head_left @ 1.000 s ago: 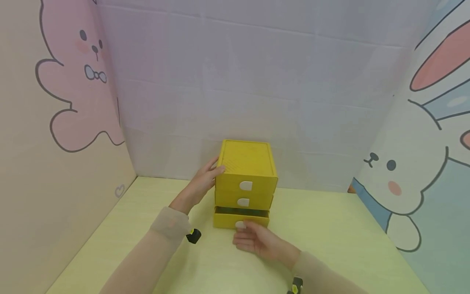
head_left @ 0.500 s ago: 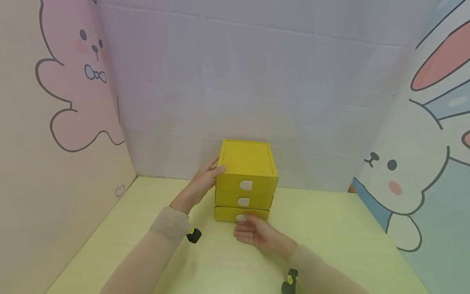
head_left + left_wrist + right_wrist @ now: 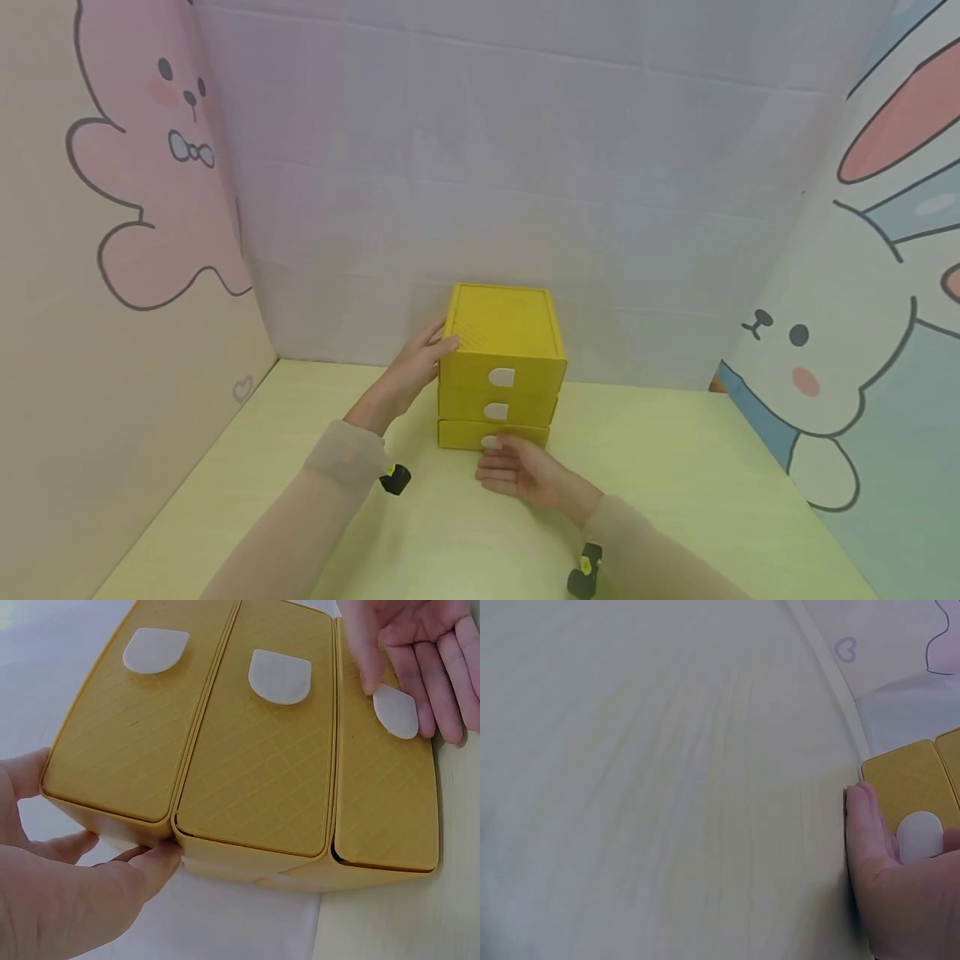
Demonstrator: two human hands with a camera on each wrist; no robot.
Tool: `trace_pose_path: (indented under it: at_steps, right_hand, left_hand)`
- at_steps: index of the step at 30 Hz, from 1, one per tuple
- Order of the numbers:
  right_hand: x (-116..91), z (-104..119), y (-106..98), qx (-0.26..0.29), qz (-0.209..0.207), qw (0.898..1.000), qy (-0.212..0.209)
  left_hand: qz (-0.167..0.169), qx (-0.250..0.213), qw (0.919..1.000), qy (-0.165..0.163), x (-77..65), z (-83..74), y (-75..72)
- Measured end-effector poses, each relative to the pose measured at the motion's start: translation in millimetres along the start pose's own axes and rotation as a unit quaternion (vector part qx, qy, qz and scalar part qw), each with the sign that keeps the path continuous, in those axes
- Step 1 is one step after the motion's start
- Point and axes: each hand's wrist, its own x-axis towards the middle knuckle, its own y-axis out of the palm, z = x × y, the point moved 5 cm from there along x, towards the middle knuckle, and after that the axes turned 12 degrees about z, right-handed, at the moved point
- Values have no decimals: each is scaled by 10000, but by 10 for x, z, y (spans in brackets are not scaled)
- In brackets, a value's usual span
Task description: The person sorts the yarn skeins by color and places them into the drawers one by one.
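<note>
A yellow drawer box (image 3: 506, 321) with three stacked drawers stands on the table, each drawer bearing a white rounded tab handle. My left hand (image 3: 408, 375) lies against the box's left side, thumb near the top front corner; in the left wrist view its fingers (image 3: 154, 870) touch the side wall. Down at the bottom drawer (image 3: 461, 434), my right hand (image 3: 536, 475) pinches the white handle (image 3: 396, 712) between thumb and index finger, the other fingers stretched out below. All three drawers look pushed in, and what they contain is hidden.
The pale yellow-green table (image 3: 675, 483) extends around the box. A plain whitish cloth wall (image 3: 525, 167) rises behind it. Side walls carry a pink cartoon bear (image 3: 161, 200) on the left and a white cartoon rabbit (image 3: 832, 358) on the right.
The bottom drawer, partly out a second ago, has slid back into the box with my right hand at its handle. My left hand has stayed at the box's side.
</note>
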Motion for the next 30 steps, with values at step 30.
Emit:
trace_pose_path:
  at_steps: [30]
  right_hand:
    - [-873, 500, -198, -2106, 288, 9765, 353]
  left_hand:
    - [-40, 986, 9951, 26, -459, 50, -425]
